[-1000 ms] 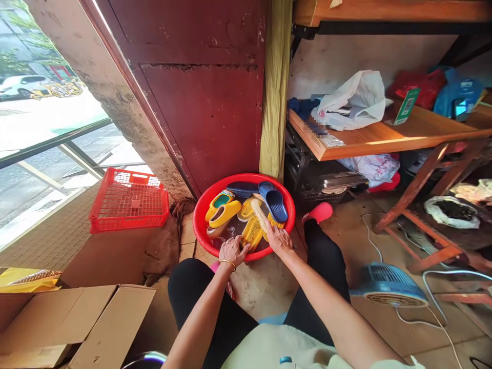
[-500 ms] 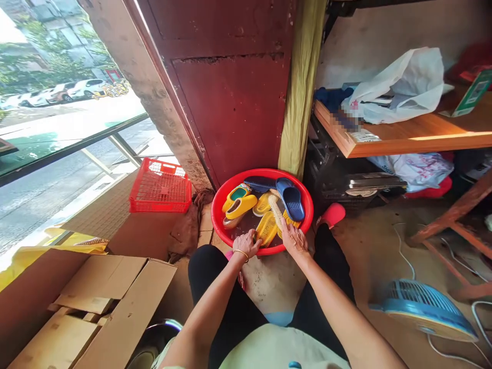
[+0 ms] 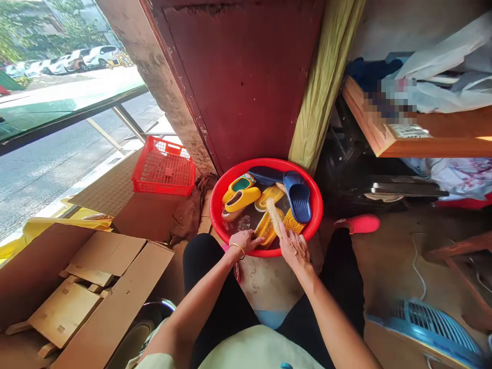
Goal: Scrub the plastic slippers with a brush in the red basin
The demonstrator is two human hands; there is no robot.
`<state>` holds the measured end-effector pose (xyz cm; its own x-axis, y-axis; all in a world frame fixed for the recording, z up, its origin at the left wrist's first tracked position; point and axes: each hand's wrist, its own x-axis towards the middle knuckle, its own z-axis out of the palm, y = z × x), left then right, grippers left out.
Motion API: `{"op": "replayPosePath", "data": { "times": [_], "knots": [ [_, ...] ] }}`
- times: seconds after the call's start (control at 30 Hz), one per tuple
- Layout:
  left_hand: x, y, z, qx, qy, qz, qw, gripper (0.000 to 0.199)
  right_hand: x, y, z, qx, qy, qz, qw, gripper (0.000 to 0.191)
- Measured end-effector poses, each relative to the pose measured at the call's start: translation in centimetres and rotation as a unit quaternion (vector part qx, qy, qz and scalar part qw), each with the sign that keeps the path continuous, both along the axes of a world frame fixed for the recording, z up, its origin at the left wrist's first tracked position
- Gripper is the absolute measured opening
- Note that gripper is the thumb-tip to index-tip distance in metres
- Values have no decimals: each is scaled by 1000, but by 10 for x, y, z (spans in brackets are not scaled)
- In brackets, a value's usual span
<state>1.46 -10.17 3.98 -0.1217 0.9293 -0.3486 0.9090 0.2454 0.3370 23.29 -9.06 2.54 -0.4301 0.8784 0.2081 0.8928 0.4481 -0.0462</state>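
Observation:
A red basin (image 3: 315, 225) holds water and several slippers. My left hand (image 3: 245, 241) is closed on the near end of a yellow ridged slipper (image 3: 268, 225), which lies tilted at the basin's front. My right hand (image 3: 294, 248) grips a pale scrubbing brush (image 3: 273, 212), its index finger stretched along the back. The brush lies across the slipper; its bristles are hidden from above. Around them are a yellow clog (image 3: 242, 199), a yellow-and-green shoe (image 3: 241, 184), a navy slipper (image 3: 298, 199) and more yellow slippers.
A dark red door (image 3: 246, 102) stands behind the basin. To the left are a red crate (image 3: 165, 169) and an open cardboard box (image 3: 126, 302) with wooden pieces inside. At right are a wooden table (image 3: 442, 141) and a blue fan (image 3: 430, 328) on the floor.
My left hand has tipped the yellow slipper more onto its side. The brush has shifted slightly along it in my right hand. My view has tilted down a little.

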Motion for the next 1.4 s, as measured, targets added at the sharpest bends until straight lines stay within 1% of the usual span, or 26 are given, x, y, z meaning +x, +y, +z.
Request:
{"op": "replayPosePath", "data": {
  "times": [0.07,0.17,0.23,0.33,0.4,0.47,0.57,0.63,0.7,0.77,0.8,0.83,0.87,0.9,0.93,0.97,1.03,1.07,1.13,1.2,1.23,1.3,1.37,1.4],
  "knots": [
    [1,0,-4,-17,28,-23,999,56,5,1,-6,1,39,12,999,62],
    [1,-3,-8,-9,47,-31,998,51,10,1,-13,-1,78,30,996,65],
    [1,-5,-8,-11,52,-24,998,45,11,2,-15,-7,86,39,995,66],
    [4,-6,-4,-13,58,6,998,36,12,5,-12,-18,82,44,995,66],
    [6,-5,0,-1,66,21,998,34,13,7,-9,-24,80,40,996,65],
    [7,-5,2,8,72,22,997,34,12,8,-8,-26,87,35,995,65],
    [4,-3,1,2,67,-7,998,38,7,4,-9,-22,107,18,994,65],
    [2,-1,0,-6,58,-34,998,36,4,0,-10,-19,118,-6,993,64],
    [0,1,-3,-11,51,-37,998,32,2,-4,-11,-21,125,-27,992,63],
    [-4,4,-3,-4,16,-21,1000,30,3,-8,-13,-27,127,-31,991,62],
    [-6,6,-3,6,-22,-5,1000,30,4,-9,-14,-29,128,-29,991,62],
    [-9,8,-2,25,-76,17,997,31,5,-10,-15,-30,129,-23,991,62],
    [-12,12,0,49,-144,42,987,33,6,-11,-16,-27,132,-17,991,62],
    [-14,15,2,77,-222,70,970,35,7,-12,-18,-23,136,-11,990,62],
    [-16,19,4,102,-303,98,943,38,8,-12,-21,-17,143,-7,990,62],
    [-17,23,5,120,-381,123,908,42,9,-13,-23,-11,153,-3,988,63],
    [-16,33,6,129,-512,177,831,45,8,-12,-28,-8,181,-8,984,64],
    [-15,37,6,119,-561,208,792,45,8,-10,-29,-12,195,-18,981,65],
    [-11,45,3,73,-632,271,722,45,7,-1,-27,-28,218,-52,974,67],
    [-9,50,-2,14,-674,317,667,45,7,15,-20,-52,222,-84,970,69],
    [-9,52,-4,-10,-687,333,645,45,7,23,-14,-68,212,-94,970,71],
    [-12,55,-8,-32,-702,362,613,47,1,36,-3,-102,167,-102,975,72],
    [-17,59,-11,-38,-707,385,593,50,-11,38,6,-120,107,-90,983,72],
    [-19,61,-13,-42,-706,394,587,51,-20,35,8,-118,80,-69,987,70]
  ]
}}
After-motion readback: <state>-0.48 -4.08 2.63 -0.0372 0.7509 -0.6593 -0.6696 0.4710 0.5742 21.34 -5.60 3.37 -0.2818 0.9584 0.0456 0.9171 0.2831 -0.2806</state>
